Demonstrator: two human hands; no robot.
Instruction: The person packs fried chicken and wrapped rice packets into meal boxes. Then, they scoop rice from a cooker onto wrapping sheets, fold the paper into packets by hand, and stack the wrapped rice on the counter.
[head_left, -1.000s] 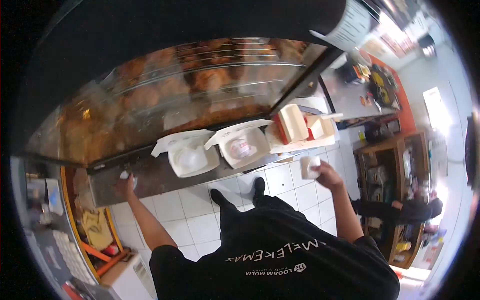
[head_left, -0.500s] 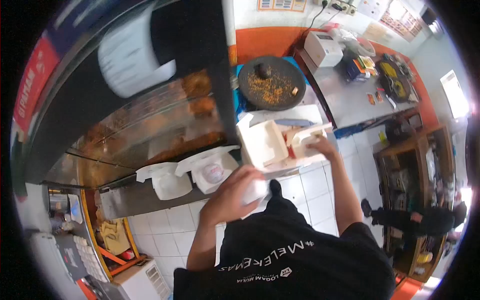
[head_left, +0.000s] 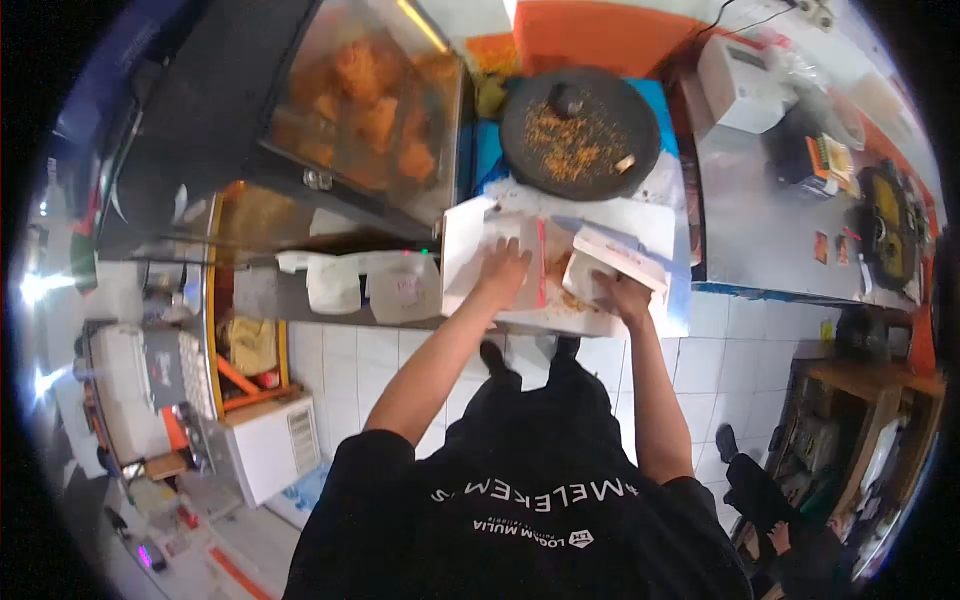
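Observation:
My left hand [head_left: 507, 270] reaches into an open white food box [head_left: 463, 262] on the worktable, fingers spread over its inside. Whatever lies beneath the palm is hidden. To the right, my right hand [head_left: 624, 296] is closed on the edge of a smaller open white box [head_left: 615, 258], with its lid raised and the thumb at its inner side. Further left along the counter edge stand two more open white boxes. The nearer box [head_left: 405, 287] shows pink print; the farther box [head_left: 333, 285] is plain.
A large stone mortar [head_left: 580, 150] with orange crumbs and a dark pestle [head_left: 566, 98] sits behind the boxes. At left is a glass display case [head_left: 350, 110] of fried food. A steel table [head_left: 750, 200] stands right. Another person [head_left: 785, 530] is at lower right.
My left hand has moved up and right into the larger box; the white thing it carried no longer shows clearly. My right hand keeps its hold on the smaller box. The view has shifted.

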